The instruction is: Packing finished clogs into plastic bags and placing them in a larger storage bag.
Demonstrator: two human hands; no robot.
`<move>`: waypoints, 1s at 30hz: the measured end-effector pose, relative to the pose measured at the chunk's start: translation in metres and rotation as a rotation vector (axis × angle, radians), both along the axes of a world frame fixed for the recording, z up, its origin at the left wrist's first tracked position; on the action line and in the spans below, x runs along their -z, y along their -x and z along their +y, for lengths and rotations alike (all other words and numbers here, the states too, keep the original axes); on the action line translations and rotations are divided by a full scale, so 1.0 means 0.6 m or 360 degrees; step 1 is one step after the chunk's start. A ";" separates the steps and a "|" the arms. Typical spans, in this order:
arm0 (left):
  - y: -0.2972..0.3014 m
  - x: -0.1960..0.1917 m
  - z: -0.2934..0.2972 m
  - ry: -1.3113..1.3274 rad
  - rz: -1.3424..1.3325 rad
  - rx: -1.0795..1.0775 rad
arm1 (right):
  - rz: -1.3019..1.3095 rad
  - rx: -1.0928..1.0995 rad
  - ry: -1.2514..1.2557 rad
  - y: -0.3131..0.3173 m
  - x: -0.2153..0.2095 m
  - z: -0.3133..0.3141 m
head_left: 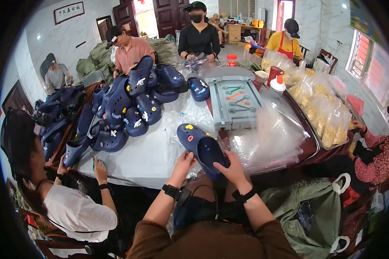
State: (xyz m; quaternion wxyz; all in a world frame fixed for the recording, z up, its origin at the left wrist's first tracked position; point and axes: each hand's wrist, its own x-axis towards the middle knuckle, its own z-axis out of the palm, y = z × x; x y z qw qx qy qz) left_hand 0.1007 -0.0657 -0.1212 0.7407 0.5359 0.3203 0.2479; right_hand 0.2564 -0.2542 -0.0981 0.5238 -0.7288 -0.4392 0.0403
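With both hands (185,163) (234,169) clamped on the clog (199,141), I judged its charms (189,127) could detach if plastic bags (270,134) snagged them.

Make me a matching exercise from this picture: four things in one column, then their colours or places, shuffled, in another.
1. Front-centre clog
2. Flat case
3. Large sack
4. Small jar

A. Green, at lower right
B. Red-topped
C. In the left hand and right hand
D. Grey

Pairs: 1-C, 2-D, 3-A, 4-B
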 end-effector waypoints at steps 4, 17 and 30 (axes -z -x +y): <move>0.035 -0.033 -0.039 -0.1682 0.0720 0.0102 | -0.0180 0.0137 0.0398 0.005 -0.005 -0.012; 0.071 -0.059 -0.065 -0.2407 0.1011 0.0201 | 0.1570 -0.0333 -0.0153 -0.058 -0.058 -0.082; 0.058 -0.060 -0.066 -0.2212 0.1063 0.0068 | 0.1149 -0.0237 -0.0524 -0.067 -0.057 -0.168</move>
